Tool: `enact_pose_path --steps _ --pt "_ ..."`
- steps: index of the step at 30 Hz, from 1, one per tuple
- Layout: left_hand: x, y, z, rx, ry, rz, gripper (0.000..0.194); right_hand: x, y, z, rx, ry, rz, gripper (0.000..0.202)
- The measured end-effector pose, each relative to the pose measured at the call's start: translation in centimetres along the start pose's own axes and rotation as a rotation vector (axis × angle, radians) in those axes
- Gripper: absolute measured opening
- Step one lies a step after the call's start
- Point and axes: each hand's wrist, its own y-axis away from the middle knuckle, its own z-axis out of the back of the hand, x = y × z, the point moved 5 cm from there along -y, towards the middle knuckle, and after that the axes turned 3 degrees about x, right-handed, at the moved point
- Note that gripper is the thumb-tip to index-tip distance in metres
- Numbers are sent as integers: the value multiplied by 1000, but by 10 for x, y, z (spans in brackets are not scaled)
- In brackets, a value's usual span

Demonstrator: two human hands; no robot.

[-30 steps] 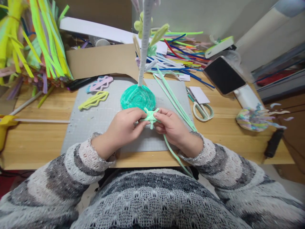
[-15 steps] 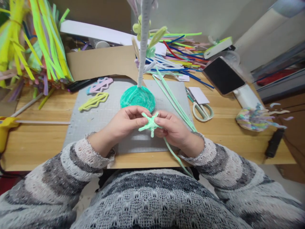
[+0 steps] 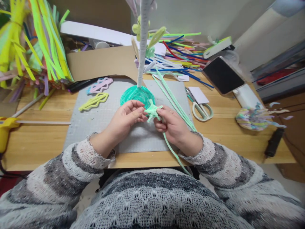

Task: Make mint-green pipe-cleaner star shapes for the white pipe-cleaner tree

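Note:
A small pale green star-shaped piece of pipe cleaner [image 3: 152, 110] is held up between my two hands. My right hand [image 3: 175, 125] pinches its right side between thumb and fingers. At its left point, my left hand [image 3: 127, 119] has thumb and fingertips closed on the tip. A long mint pipe cleaner [image 3: 172, 150] trails from under my right hand toward my lap. Just behind the star lies a round green coiled base [image 3: 133, 93], partly covered by my left fingers. A white wrapped stem [image 3: 143, 44] rises from this base.
Mint pipe cleaners [image 3: 173, 101] and scissors [image 3: 202, 111] lie to the right, a phone [image 3: 224, 75] farther back. On the cutting mat [image 3: 95, 127] sit yellow [image 3: 94, 101] and pastel [image 3: 100, 85] zigzag pieces. A yellow glue gun [image 3: 7, 130] is at left.
The star has turned and moved slightly up and away from me. My left thumb and fingers have shifted from its body to its left point; my right hand keeps its pinch.

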Motion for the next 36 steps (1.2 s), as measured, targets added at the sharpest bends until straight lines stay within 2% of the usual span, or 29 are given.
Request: enact_pose_path --steps 5,9,13,16,22,28,30,33,36 --pt "8 1 -8 65 -128 26 32 2 -1 2 -86 44 96 21" --pt "1 1 -4 -23 -174 -39 23 1 0 4 -117 112 114 18" --pt "-6 3 0 -111 -234 -87 20 -3 -1 3 -40 194 45 16" --pt "-10 5 2 -143 -254 -136 19 -6 -1 1 10 150 -3 19" --pt "-11 3 -1 -49 -190 -203 23 -9 0 -4 74 -39 -58 19" --pt "-8 2 4 -102 -204 -234 26 -13 4 -9 135 -90 -120 19" --pt "-6 1 5 -85 -189 -217 26 -14 4 -10 150 -98 -126 19" --pt "-2 1 3 -16 -144 -168 25 -15 3 -9 131 -99 -103 19" --pt "-4 2 1 -3 -113 -212 33 -13 2 -4 47 -69 -55 21"
